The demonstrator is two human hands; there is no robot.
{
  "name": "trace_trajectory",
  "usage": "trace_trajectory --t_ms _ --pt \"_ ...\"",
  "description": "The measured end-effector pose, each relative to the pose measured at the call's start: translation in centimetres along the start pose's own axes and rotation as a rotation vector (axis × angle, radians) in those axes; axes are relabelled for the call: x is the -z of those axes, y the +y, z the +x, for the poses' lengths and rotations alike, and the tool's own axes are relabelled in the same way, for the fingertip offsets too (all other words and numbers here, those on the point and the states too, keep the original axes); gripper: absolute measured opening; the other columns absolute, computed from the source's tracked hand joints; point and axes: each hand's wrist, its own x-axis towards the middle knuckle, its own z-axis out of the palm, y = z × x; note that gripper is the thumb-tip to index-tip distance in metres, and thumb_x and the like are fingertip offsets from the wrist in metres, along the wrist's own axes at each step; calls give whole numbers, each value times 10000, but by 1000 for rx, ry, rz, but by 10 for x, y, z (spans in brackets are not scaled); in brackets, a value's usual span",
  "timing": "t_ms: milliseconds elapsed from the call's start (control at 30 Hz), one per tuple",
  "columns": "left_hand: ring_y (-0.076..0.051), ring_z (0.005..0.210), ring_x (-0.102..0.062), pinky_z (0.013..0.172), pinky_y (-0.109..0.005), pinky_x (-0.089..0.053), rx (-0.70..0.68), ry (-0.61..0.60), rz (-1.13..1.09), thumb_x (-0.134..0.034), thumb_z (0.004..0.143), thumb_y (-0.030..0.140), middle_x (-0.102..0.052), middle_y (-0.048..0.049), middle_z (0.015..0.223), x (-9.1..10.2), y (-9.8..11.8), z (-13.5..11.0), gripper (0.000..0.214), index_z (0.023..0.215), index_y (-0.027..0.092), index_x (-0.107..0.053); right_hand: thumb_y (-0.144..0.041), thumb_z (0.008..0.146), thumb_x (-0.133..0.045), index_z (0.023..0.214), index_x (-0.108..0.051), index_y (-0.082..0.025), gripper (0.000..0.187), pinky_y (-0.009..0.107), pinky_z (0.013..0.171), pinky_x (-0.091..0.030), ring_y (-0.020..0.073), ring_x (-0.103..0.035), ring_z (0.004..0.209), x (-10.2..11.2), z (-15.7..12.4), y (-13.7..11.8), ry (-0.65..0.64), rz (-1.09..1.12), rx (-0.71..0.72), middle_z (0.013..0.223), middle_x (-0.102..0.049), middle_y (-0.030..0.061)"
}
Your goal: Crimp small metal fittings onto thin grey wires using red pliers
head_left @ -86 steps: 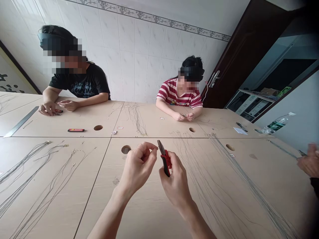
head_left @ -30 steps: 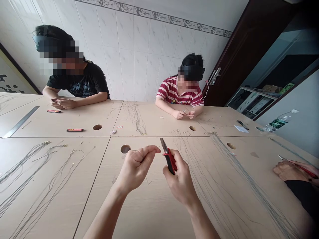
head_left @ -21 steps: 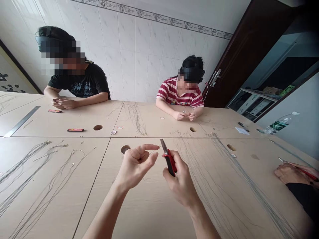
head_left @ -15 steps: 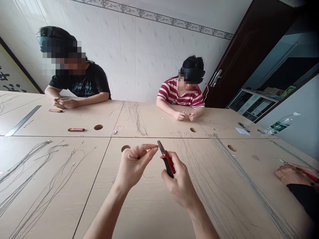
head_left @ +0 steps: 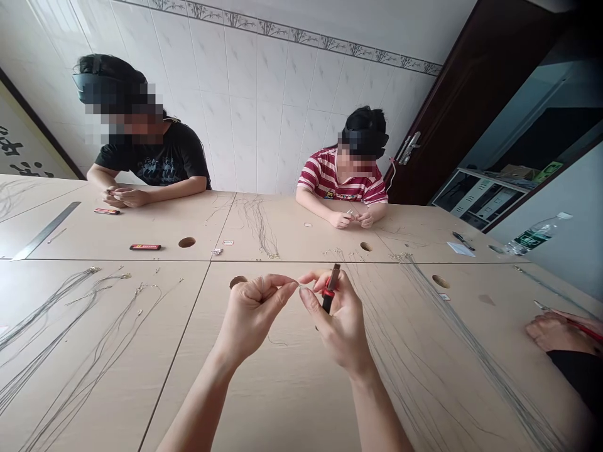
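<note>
My left hand [head_left: 254, 314] is raised over the wooden table [head_left: 282, 389], thumb and forefinger pinched on the end of a thin silver chain [head_left: 276, 339] that hangs down to the tabletop. My right hand [head_left: 336, 323] meets it fingertip to fingertip. It keeps red-handled pliers [head_left: 328, 292] tucked in the palm, jaws pointing up and away, while its thumb and forefinger touch the chain end.
Bundles of thin chains [head_left: 70, 333] lie spread at left and more chains [head_left: 471, 358] at right. Two people sit across the table, each handling small parts. Another person's hand [head_left: 556, 329] rests at the right edge. A water bottle [head_left: 537, 233] and a steel ruler [head_left: 44, 231] lie further off.
My right hand has turned the pliers upright into the palm and brought its thumb and forefinger up to the chain end in my left hand. Before, the pliers' jaws pointed at my left fingertips.
</note>
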Motion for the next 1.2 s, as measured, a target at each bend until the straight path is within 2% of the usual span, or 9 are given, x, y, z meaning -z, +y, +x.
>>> trace_trajectory --t_ms 200,567,667,767,933,1200 --pt "-87 507 -219 453 -235 -188 11 -23 -10 -627 882 384 -269 58 531 1 0 0 241 792 180 -719 -244 905 -635 809 -483 -223 181 289 757 -432 128 -555 789 -3 1 1 23 50 -1 869 -626 -16" --pt "-78 487 -211 427 -222 -181 1 -63 18 -619 887 385 -291 64 515 1 1 -1 259 771 169 -703 -212 899 -638 831 -496 -229 159 286 753 -429 132 -557 810 2 -1 1 19 38 30 860 -616 -21" --pt "-76 474 -190 419 -222 -158 12 -95 -2 -600 895 367 -251 78 512 2 1 -1 239 842 163 -712 -212 906 -628 816 -493 -228 163 284 730 -429 125 -544 772 3 -1 0 8 40 40 849 -612 -24" --pt "-75 468 -193 417 -218 -158 15 -101 -24 -584 900 343 -235 86 515 2 2 -1 219 875 157 -698 -227 900 -637 802 -491 -225 176 287 707 -429 120 -537 742 4 -1 -1 9 54 20 852 -618 -22" --pt "-76 485 -220 425 -212 -176 41 -101 -51 -588 891 352 -294 73 532 1 2 0 223 804 156 -651 -253 884 -656 782 -480 -222 206 297 697 -435 125 -555 742 3 -2 -3 20 101 -40 847 -622 -18" --pt "-81 494 -239 427 -215 -191 44 -98 -25 -588 894 389 -358 54 541 3 1 -1 253 828 159 -671 -291 862 -669 752 -469 -215 241 261 587 -424 109 -515 659 2 0 -6 28 128 -104 832 -611 -10"
